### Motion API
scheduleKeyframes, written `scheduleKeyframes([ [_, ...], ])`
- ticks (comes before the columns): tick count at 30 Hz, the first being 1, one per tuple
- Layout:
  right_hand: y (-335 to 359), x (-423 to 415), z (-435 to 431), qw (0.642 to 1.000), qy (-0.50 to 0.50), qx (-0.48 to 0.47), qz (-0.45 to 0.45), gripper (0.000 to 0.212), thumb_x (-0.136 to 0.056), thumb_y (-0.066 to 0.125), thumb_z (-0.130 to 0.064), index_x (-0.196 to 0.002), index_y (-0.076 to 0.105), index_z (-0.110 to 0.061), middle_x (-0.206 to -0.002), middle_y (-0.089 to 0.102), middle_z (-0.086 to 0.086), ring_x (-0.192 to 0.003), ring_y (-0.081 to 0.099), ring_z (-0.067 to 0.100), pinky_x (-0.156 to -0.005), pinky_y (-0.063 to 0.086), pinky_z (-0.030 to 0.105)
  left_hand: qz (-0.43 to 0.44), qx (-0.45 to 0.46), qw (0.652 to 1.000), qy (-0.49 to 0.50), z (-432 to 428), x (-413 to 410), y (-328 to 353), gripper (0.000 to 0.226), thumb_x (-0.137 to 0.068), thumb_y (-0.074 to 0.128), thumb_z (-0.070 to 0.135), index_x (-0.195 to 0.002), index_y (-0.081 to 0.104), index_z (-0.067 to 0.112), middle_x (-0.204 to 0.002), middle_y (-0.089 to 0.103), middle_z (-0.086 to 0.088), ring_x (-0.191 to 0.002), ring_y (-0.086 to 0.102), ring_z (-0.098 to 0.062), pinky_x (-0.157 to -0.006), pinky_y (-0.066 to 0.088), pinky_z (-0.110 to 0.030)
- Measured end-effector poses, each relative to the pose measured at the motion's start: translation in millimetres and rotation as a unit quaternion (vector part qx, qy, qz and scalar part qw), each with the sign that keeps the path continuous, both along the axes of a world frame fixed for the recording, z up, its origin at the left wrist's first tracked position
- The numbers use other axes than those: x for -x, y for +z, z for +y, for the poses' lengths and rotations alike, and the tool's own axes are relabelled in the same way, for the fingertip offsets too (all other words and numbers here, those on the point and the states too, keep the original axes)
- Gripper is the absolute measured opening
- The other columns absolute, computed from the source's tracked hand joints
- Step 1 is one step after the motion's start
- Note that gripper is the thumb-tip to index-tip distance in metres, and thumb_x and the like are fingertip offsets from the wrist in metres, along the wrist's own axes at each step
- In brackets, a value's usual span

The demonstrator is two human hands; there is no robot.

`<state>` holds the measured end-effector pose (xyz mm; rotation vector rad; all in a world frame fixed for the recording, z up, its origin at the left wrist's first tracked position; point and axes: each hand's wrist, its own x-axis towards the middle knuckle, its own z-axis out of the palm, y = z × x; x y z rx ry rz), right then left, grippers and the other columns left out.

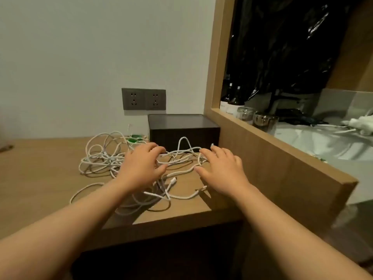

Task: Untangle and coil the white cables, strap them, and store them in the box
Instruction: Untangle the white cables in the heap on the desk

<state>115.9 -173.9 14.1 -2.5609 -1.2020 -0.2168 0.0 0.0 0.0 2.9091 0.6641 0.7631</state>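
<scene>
A tangle of white cables (105,158) sprawls across the wooden desk (40,178), with loose plug ends near the front edge. Behind it stands a dark box (182,131) with its lid on. My left hand (141,166) reaches into the middle of the tangle with its fingers bent over a strand; whether it grips the strand I cannot tell. My right hand (222,168) hovers over the right side of the cables, fingers spread and relaxed. Green straps (134,139) lie at the back of the pile, left of the box.
A double wall socket (143,99) sits above the box. A wooden partition (282,164) borders the desk on the right; beyond it are bottles (228,100), glasses (264,120) and black plastic sheeting.
</scene>
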Motion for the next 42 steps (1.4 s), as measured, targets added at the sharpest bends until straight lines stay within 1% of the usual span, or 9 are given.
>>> scheduleKeyframes([
  [6, -40.5, 10.7, -22.9, 0.995, -0.001, 0.065, 0.070, 0.057, -0.092, 0.041, -0.052, -0.144, 0.025, -0.034, -0.151, 0.026, -0.003, -0.139, 0.022, 0.022, -0.111, 0.020, 0.046, 0.025, 0.027, 0.999, 0.003, -10.0, 17.9, -28.3, 0.042, -0.091, 0.051, 0.043, -0.130, 0.051, 0.029, -0.133, 0.051, 0.006, -0.123, 0.043, -0.013, -0.104, 0.036, -0.035],
  [12, -55.4, 16.7, -21.8, 1.000, -0.016, 0.020, 0.015, 0.042, -0.095, 0.035, -0.047, -0.135, 0.041, -0.034, -0.148, 0.033, -0.006, -0.140, 0.017, 0.021, -0.111, 0.016, 0.046, 0.068, 0.013, 0.997, -0.016, -8.0, 20.8, -29.0, 0.035, -0.095, 0.043, 0.042, -0.124, 0.058, 0.030, -0.138, 0.045, 0.006, -0.129, 0.036, -0.013, -0.108, 0.031, -0.038],
  [16, -54.5, 24.5, -16.5, 0.997, -0.005, -0.026, -0.078, 0.035, -0.095, 0.041, -0.037, -0.129, 0.048, -0.034, -0.150, 0.029, -0.007, -0.143, 0.006, 0.020, -0.114, 0.005, 0.045, 0.029, 0.112, 0.991, -0.066, -2.8, 21.8, -22.5, 0.035, -0.097, 0.039, 0.039, -0.120, 0.062, 0.026, -0.134, 0.051, 0.005, -0.124, 0.041, -0.010, -0.105, 0.034, -0.033],
  [19, -55.6, 27.9, -5.4, 0.994, 0.039, -0.091, -0.040, 0.030, -0.097, 0.039, -0.034, -0.122, 0.055, -0.034, -0.139, 0.042, -0.015, -0.139, 0.016, 0.011, -0.113, 0.006, 0.037, 0.014, 0.139, 0.987, -0.075, 0.0, 19.8, -21.5, 0.033, -0.097, 0.041, 0.037, -0.103, 0.070, 0.023, -0.131, 0.053, 0.004, -0.123, 0.043, -0.010, -0.103, 0.034, -0.032],
  [25, -57.2, 25.9, 20.3, 0.996, 0.060, -0.003, 0.061, 0.043, -0.096, 0.036, -0.046, -0.139, 0.032, -0.042, -0.143, 0.038, -0.016, -0.140, 0.016, 0.016, -0.113, 0.010, 0.044, -0.020, 0.104, 0.993, -0.057, 11.0, 10.7, -40.7, 0.025, -0.094, 0.048, 0.038, -0.108, 0.067, 0.029, -0.129, 0.054, 0.010, -0.123, 0.041, -0.010, -0.105, 0.034, -0.044],
  [31, -58.4, 15.4, 26.5, 0.992, 0.038, -0.061, 0.104, 0.016, -0.087, 0.053, -0.050, -0.083, 0.053, -0.034, -0.101, 0.052, -0.015, -0.111, 0.042, 0.010, -0.100, 0.031, 0.038, -0.035, 0.086, 0.993, -0.072, 18.1, 10.3, -44.4, 0.025, -0.093, 0.048, 0.036, -0.107, 0.067, 0.028, -0.124, 0.055, 0.011, -0.121, 0.042, -0.009, -0.105, 0.035, -0.041],
  [34, -56.3, 8.2, 22.8, 0.968, 0.017, -0.175, 0.181, 0.015, -0.082, 0.061, -0.045, -0.076, 0.054, -0.033, -0.097, 0.059, -0.008, -0.102, 0.055, 0.016, -0.091, 0.047, 0.043, -0.056, 0.084, 0.993, -0.055, 21.6, 12.1, -40.3, 0.025, -0.094, 0.048, 0.035, -0.107, 0.067, 0.027, -0.126, 0.054, 0.009, -0.123, 0.040, -0.010, -0.105, 0.035, -0.042],
  [37, -39.1, 2.0, 14.6, 0.935, -0.015, -0.294, 0.195, 0.009, -0.085, 0.063, -0.032, -0.082, 0.056, -0.026, -0.085, 0.060, -0.005, -0.083, 0.059, 0.012, -0.069, 0.052, 0.028, -0.058, 0.064, 0.996, -0.026, 21.7, 7.8, -33.4, 0.026, -0.095, 0.046, 0.035, -0.109, 0.067, 0.027, -0.128, 0.054, 0.009, -0.130, 0.035, -0.012, -0.107, 0.031, -0.046],
  [42, -8.3, -8.0, 15.9, 0.806, -0.056, -0.501, 0.310, 0.006, -0.090, 0.059, -0.016, -0.095, 0.055, -0.016, -0.086, 0.063, 0.004, -0.065, 0.061, 0.009, -0.051, 0.048, 0.019, 0.004, 0.000, 1.000, -0.020, 24.5, -7.4, -10.7, 0.026, -0.095, 0.047, 0.035, -0.109, 0.066, 0.026, -0.127, 0.055, 0.008, -0.125, 0.040, -0.013, -0.105, 0.035, -0.042],
])
